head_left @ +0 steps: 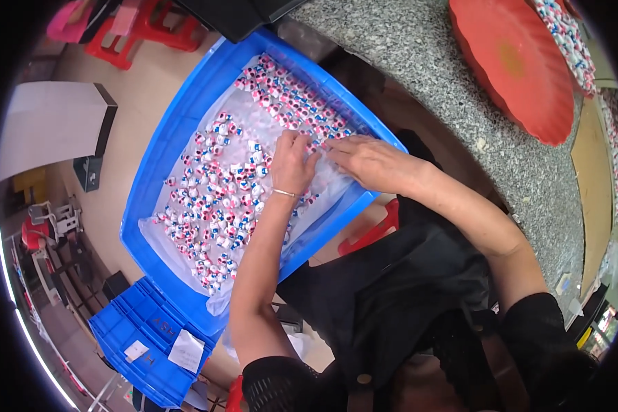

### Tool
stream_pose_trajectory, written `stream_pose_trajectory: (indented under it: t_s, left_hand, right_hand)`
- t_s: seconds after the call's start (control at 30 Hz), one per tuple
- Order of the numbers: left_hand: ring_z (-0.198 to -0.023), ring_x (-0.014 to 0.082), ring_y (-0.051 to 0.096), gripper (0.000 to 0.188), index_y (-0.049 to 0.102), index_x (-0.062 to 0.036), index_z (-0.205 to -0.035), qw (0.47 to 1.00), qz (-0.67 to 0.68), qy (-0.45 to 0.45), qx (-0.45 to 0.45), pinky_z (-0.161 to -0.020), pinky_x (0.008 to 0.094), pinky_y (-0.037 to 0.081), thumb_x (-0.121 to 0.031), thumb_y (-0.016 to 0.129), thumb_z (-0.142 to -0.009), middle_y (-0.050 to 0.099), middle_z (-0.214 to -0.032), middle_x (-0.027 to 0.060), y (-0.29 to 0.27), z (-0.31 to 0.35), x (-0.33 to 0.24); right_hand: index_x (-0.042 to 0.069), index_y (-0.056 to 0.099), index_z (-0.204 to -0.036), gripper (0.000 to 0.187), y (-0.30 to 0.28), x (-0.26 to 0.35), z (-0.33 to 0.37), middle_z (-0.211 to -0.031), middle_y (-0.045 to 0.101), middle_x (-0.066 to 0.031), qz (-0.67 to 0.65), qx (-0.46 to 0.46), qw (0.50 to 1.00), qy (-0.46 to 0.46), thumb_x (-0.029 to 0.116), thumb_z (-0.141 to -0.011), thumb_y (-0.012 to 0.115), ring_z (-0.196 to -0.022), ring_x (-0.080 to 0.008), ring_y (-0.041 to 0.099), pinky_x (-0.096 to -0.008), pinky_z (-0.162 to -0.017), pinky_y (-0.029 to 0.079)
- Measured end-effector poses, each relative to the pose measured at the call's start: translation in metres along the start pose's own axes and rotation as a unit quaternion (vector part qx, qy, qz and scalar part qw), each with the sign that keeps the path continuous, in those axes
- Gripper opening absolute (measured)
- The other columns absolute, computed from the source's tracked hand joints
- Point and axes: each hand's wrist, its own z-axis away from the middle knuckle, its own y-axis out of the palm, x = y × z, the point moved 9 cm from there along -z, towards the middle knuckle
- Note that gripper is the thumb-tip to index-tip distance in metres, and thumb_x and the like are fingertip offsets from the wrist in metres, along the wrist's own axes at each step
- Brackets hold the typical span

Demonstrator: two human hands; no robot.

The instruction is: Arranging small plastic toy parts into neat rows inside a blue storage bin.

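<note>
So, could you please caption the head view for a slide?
Both hands sorting small wrapped candies in a blue crate.

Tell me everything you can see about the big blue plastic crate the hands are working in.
The big blue rectangular plastic crate is a shallow open bin with raised walls, lined with a clear plastic sheet. Many small wrapped pieces in white, pink and blue lie scattered over the liner. It sits tilted in view beside the grey speckled stone counter, above the floor. The left hand and right hand rest inside it among the pieces, near its right wall.
</note>
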Motion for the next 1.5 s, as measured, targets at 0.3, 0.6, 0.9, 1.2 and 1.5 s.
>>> stream_pose_trajectory:
  t_s: [0.3,0.6,0.9,1.2,1.5]
  left_hand:
    - [-0.093,0.0294,0.055,0.027,0.059,-0.0048,-0.096,0.994,0.062,-0.032,0.088,-0.079,0.0379,0.047,0.002,0.067,-0.071,0.056,-0.096,0.0114,-0.034,0.006,0.006]
    - [-0.09,0.0277,0.053,0.03,0.06,-0.0087,-0.093,0.946,-0.093,0.117,0.286,-0.079,0.0385,0.045,0.001,0.067,-0.065,0.057,-0.093,0.0072,0.0,0.053,-0.023]
    - [-0.061,0.0035,0.049,0.018,0.05,-0.005,-0.092,0.938,0.23,-0.214,0.147,-0.053,0.0216,0.041,-0.011,0.067,-0.088,0.052,-0.07,-0.0023,0.004,0.037,0.033]
    - [-0.063,0.0141,0.063,0.02,0.057,-0.0012,-0.085,0.974,0.097,-0.193,0.064,-0.054,0.0256,0.049,-0.014,0.072,-0.084,0.06,-0.078,0.007,0.026,0.017,0.027]
    - [-0.068,0.0175,0.066,0.009,0.064,-0.0003,-0.088,0.983,0.121,-0.137,0.028,-0.06,0.0287,0.052,-0.005,0.07,-0.083,0.06,-0.086,0.0099,0.025,0.023,0.026]
  right_hand:
    - [-0.001,0.06,-0.115,0.029,-0.003,-0.005,0.001,-0.128,0.057,-0.0182,0.008,0.014,1.0,0.019,0.012,-0.089,0.057,-0.115,-0.0329,0.056,-0.0398,-0.099,0.044]
    - [0.0,0.06,-0.114,0.029,0.001,-0.006,-0.003,-0.125,0.059,-0.0186,-0.019,0.011,0.999,0.03,0.011,-0.087,0.061,-0.114,-0.0329,0.057,-0.0403,-0.099,0.045]
    - [0.0,0.062,-0.109,0.025,0.002,-0.009,-0.003,-0.122,0.06,-0.0182,-0.007,0.01,0.999,0.032,0.01,-0.086,0.061,-0.113,-0.0331,0.058,-0.0407,-0.097,0.046]
    - [-0.005,0.069,-0.083,0.016,0.042,-0.017,-0.017,-0.09,0.068,-0.0207,0.016,0.241,0.967,0.08,-0.003,-0.074,0.055,-0.091,-0.0337,0.067,-0.0426,-0.075,0.054]
    - [0.0,0.069,-0.082,0.017,0.044,-0.018,-0.015,-0.089,0.067,-0.0181,0.009,0.259,0.96,0.105,0.003,-0.077,0.053,-0.093,-0.0335,0.065,-0.0432,-0.081,0.051]
